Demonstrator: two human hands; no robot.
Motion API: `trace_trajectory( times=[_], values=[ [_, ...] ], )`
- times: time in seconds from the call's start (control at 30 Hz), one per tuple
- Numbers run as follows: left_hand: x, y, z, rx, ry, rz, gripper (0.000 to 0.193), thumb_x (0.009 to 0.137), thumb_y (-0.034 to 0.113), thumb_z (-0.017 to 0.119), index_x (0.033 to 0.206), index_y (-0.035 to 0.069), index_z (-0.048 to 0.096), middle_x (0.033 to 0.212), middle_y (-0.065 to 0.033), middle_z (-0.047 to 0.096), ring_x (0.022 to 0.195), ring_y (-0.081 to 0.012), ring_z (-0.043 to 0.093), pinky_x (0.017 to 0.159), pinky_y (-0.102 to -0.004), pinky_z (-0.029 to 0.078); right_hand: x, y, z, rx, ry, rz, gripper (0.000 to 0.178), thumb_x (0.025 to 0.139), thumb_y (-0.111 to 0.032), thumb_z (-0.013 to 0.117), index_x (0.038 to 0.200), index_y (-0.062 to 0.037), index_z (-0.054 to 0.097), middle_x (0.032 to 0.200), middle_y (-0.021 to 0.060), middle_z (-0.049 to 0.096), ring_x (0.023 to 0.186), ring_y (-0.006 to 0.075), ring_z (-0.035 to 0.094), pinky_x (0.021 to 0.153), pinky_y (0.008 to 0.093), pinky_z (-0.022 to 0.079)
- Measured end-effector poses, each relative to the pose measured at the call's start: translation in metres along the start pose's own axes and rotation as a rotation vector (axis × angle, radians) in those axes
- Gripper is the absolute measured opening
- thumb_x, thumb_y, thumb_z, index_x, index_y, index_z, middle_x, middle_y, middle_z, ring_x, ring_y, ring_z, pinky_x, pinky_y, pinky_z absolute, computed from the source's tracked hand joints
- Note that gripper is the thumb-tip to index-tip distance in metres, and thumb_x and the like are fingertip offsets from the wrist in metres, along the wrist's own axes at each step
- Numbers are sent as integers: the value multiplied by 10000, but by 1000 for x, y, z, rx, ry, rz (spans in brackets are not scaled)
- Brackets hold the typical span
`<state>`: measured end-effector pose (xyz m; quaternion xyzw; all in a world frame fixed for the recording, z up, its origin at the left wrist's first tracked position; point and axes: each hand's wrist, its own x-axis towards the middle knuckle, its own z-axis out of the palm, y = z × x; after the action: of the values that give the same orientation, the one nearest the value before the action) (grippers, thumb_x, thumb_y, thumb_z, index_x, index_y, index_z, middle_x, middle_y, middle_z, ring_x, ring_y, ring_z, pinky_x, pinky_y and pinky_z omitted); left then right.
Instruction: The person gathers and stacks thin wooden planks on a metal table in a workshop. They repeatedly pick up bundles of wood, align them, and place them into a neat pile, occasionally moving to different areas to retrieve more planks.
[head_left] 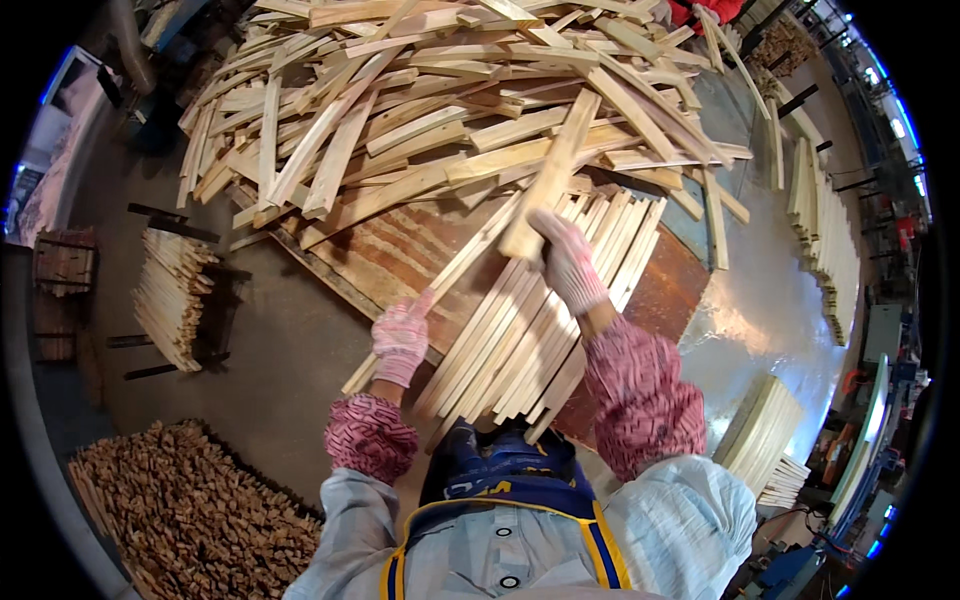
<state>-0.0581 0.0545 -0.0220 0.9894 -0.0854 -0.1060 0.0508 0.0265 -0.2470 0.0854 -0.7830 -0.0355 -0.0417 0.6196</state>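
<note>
My left hand (401, 342), in a pink and white knit glove, is closed around a narrow wooden strip (466, 262) that slants up toward the heap. In the same kind of glove, my right hand (570, 262) grips the near end of a wider wooden board (560, 170), whose far end reaches over the heap. Below both hands lies a row of narrow strips (515, 325), side by side, their near ends close to my apron. Beyond it rises a loose heap of wooden pieces (420, 130), lying in all directions on a worn wooden tabletop (385, 265).
A person in a red sleeve (700, 12) is at the heap's far right. Stacked strips (175, 300) rest on a rack at left, above a large bundle of sticks (195, 510). More stacks stand along the right (822, 240) and at the lower right (755, 425).
</note>
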Motion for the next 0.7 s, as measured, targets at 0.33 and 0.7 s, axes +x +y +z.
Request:
trace_trajectory(
  times=[0.33,0.7],
  values=[
    [32,55,-69,-262,513,353,757,800,311,731,1476,224,403,1363,-120,508,1225,-310,515,1042,-433,426,-208,-39,-17,924,22,723,530,851,-389,747,1150,26,606,1037,146,683,865,263,689,732,371,588],
    [28,167,-160,-747,935,939,600,774,279,720,1344,242,534,1356,-135,511,1305,-331,461,1045,-456,457,-270,-152,69,1680,-688,-39,452,919,-381,548,578,-99,453,624,56,555,406,213,454,436,349,417]
  ],
)
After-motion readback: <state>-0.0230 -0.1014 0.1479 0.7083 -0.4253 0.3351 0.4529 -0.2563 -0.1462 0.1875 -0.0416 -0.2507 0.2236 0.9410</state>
